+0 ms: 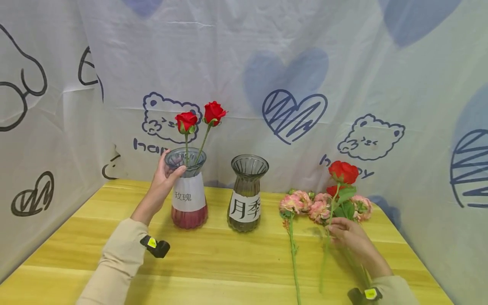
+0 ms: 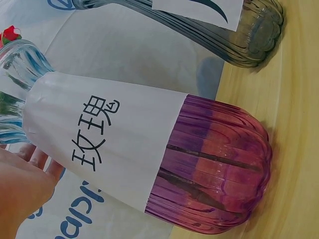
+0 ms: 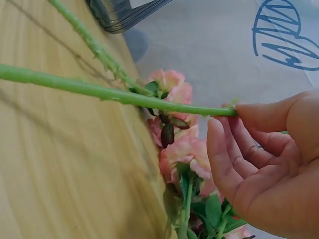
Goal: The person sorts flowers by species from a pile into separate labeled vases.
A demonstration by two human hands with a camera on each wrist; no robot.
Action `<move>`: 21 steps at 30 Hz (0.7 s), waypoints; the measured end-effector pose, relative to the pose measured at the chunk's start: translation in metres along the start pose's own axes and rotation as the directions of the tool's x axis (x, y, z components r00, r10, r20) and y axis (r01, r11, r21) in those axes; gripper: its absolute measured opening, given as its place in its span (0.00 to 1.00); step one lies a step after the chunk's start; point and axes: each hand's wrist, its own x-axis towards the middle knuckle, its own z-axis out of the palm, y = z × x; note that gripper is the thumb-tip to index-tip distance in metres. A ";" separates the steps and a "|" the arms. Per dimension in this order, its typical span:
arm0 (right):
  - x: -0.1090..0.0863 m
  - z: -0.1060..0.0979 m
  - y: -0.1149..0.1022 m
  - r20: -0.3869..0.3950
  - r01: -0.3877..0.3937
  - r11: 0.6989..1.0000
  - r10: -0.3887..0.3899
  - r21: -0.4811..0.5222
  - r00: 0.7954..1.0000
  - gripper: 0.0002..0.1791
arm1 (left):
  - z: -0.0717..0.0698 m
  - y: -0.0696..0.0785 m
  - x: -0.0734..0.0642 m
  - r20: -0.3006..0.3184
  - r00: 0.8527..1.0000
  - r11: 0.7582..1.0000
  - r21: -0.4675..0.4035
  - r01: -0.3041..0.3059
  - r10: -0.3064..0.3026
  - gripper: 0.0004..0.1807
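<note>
My left hand (image 1: 162, 186) grips the neck of a blue-to-pink glass vase (image 1: 189, 218), thumb at the front of its rim. A white paper label (image 2: 99, 129) wraps this vase. Two red roses (image 1: 187, 122) stand in it, and their stems show through the pink glass in the left wrist view. My right hand (image 1: 352, 239) pinches the green stem (image 3: 124, 95) of a red rose (image 1: 344, 171) between thumb and fingers. That rose is raised upright over pink flowers (image 1: 320, 210) lying on the table. Another red bloom (image 1: 334, 190) is partly hidden behind it.
A grey glass vase (image 1: 248, 186) with a white label stands right of the pink one. A long green stem (image 1: 293, 258) lies toward the front of the wooden table (image 1: 213, 262). Behind the table hangs a white cloth (image 1: 228, 67) with hearts and bears.
</note>
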 end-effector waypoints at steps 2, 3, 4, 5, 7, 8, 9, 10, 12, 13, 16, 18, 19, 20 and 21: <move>-0.001 0.000 -0.003 -0.015 0.019 0.999 -0.018 0.032 1.000 0.23 | 0.000 0.000 0.000 -0.001 1.000 1.000 -0.002 -0.002 0.002 0.44; -0.001 0.001 -0.005 -0.020 0.026 0.999 -0.025 0.043 0.999 0.23 | 0.000 0.000 0.000 -0.002 1.000 1.000 -0.002 -0.002 0.002 0.44; -0.001 0.001 -0.007 -0.030 0.030 0.998 -0.029 0.056 0.999 0.23 | 0.000 0.000 0.000 -0.002 1.000 1.000 -0.003 -0.003 0.003 0.44; -0.001 0.001 -0.008 -0.039 0.040 0.997 -0.037 0.062 0.999 0.22 | 0.000 0.000 0.000 -0.002 1.000 1.000 -0.003 -0.001 0.001 0.44; -0.001 0.002 -0.010 -0.060 0.048 0.996 -0.044 0.075 0.997 0.22 | 0.000 0.000 0.000 -0.002 1.000 1.000 -0.004 0.000 0.000 0.44; 0.000 0.002 -0.011 -0.072 0.052 0.995 -0.047 0.079 0.996 0.23 | 0.000 -0.001 0.000 -0.002 1.000 1.000 -0.006 0.002 -0.002 0.44; 0.000 0.003 -0.012 -0.081 0.053 0.995 -0.046 0.084 0.996 0.24 | 0.000 -0.001 0.000 -0.002 1.000 1.000 -0.006 0.003 -0.003 0.44; 0.001 0.003 -0.012 -0.095 0.054 0.994 -0.045 0.099 0.994 0.24 | 0.000 -0.002 0.000 -0.002 1.000 1.000 -0.008 0.004 -0.004 0.44; 0.004 0.003 -0.015 -0.121 0.054 0.990 -0.039 0.127 0.992 0.27 | 0.000 -0.002 0.000 -0.001 1.000 1.000 -0.011 0.005 -0.005 0.44; 0.005 0.004 -0.017 -0.133 0.055 0.987 -0.035 0.152 0.990 0.28 | 0.000 -0.002 0.000 -0.001 1.000 1.000 -0.012 0.003 -0.003 0.44; 0.010 0.006 -0.022 -0.159 0.076 0.974 -0.042 0.213 0.986 0.29 | 0.001 -0.002 0.000 -0.002 1.000 1.000 -0.012 0.001 -0.001 0.44; 0.014 0.007 -0.027 -0.167 0.088 0.964 -0.047 0.250 0.985 0.27 | 0.001 -0.002 0.001 -0.005 1.000 1.000 -0.010 0.001 -0.001 0.44; 0.016 0.009 -0.029 -0.168 0.098 0.959 -0.055 0.265 0.984 0.26 | 0.001 -0.002 0.001 -0.006 1.000 1.000 -0.010 -0.001 0.001 0.44; 0.018 0.010 -0.031 -0.168 0.109 0.957 -0.065 0.269 0.984 0.26 | 0.001 -0.001 0.001 -0.008 1.000 1.000 -0.008 0.000 0.000 0.44; 0.020 0.011 -0.034 -0.171 0.116 0.953 -0.069 0.282 0.983 0.26 | 0.001 -0.001 0.001 -0.008 1.000 1.000 -0.006 0.001 -0.001 0.44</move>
